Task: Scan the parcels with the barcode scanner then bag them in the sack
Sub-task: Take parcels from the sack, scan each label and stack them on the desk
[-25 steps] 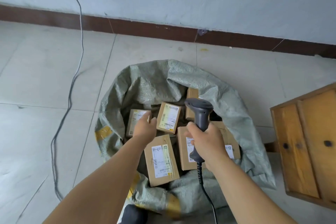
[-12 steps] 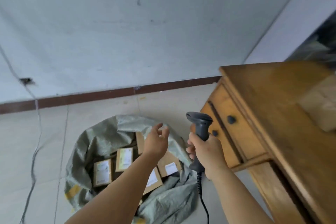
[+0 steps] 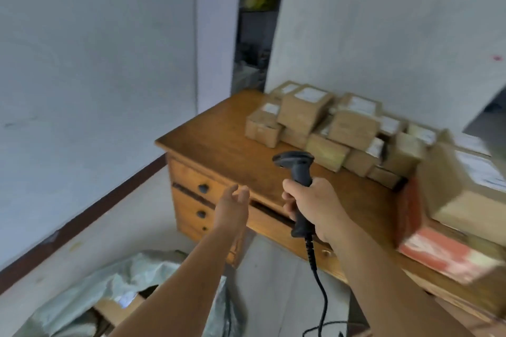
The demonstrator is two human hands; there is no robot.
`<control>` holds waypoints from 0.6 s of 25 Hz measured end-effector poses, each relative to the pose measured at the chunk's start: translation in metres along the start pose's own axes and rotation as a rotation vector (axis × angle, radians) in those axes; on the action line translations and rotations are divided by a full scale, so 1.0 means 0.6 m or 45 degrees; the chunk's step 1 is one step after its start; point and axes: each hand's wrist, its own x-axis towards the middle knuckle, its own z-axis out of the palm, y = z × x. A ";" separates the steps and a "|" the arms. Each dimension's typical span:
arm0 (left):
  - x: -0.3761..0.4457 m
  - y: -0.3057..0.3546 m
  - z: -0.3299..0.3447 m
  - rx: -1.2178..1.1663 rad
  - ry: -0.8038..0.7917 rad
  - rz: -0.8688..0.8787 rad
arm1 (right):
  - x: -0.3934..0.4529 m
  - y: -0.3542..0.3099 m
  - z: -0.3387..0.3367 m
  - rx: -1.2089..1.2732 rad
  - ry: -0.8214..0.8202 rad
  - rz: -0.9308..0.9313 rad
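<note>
Over the desk point(image 3: 219, 145), right hand point(image 3: 315, 205) grips the scanner point(image 3: 297, 172) upright; left hand point(image 3: 232, 208) reaches, fingers released.

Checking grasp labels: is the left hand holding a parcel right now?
No, the left hand is open and empty in front of the desk, while the right hand grips the barcode scanner.

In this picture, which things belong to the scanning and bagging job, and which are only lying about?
Belong to the job:
barcode scanner, gripped in the right hand
empty left hand
brown parcels stacked on the wooden desk
grey sack on the floor

Only lying about:
red-and-white box at the desk's near end
desk drawers
dark doorway
</note>
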 end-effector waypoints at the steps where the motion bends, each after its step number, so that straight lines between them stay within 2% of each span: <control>1: -0.007 0.016 0.030 0.024 -0.070 0.023 | -0.010 -0.003 -0.033 0.028 0.057 0.002; 4: -0.035 0.057 0.130 0.109 -0.266 0.088 | -0.041 -0.005 -0.129 0.099 0.199 0.007; 9: -0.079 0.107 0.292 0.199 -0.440 0.169 | -0.079 0.000 -0.283 0.166 0.385 0.001; 15: -0.127 0.178 0.471 0.224 -0.544 0.168 | -0.081 -0.012 -0.472 0.155 0.486 0.006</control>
